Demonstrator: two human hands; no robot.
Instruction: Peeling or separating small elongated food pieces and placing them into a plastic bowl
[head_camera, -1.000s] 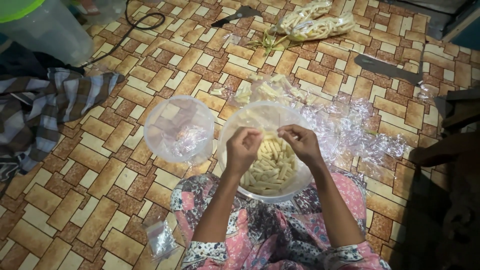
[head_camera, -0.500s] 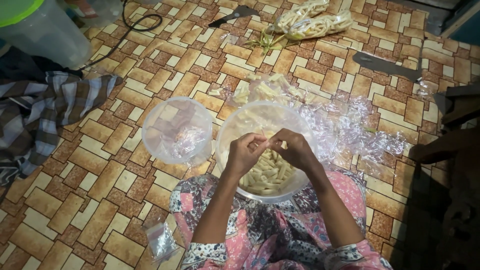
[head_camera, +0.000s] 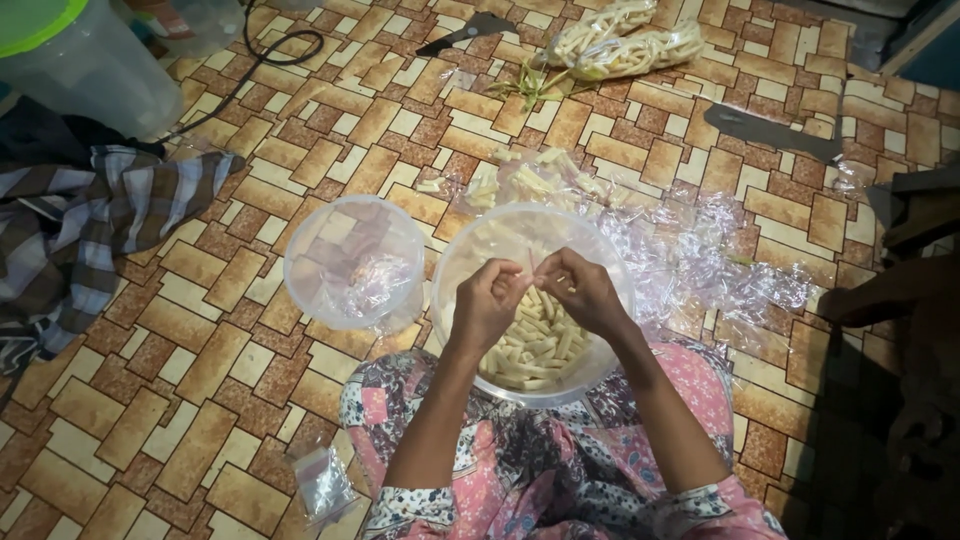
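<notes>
A clear plastic tub (head_camera: 455, 270) sits on the floor in front of my lap, holding several pale yellow snack sticks (head_camera: 535, 345). Both hands meet above it. My left hand (head_camera: 487, 300) and my right hand (head_camera: 580, 290) pinch a single thin pale stick (head_camera: 530, 272) between their fingertips, held upright over the tub. A clear round lid (head_camera: 352, 262) lies just left of the tub, with crumpled plastic film on it.
Crumpled clear plastic bags (head_camera: 720, 265) spread to the right of the tub. Two filled snack bags (head_camera: 625, 42) lie at the top. A knife (head_camera: 465, 32) and a flat dark blade (head_camera: 772, 130) rest on the tiles. A striped cloth (head_camera: 90, 230) and a large tub (head_camera: 80, 60) are at left.
My two hands have drawn together over the tub and lifted slightly, now pinching one stick between them.
</notes>
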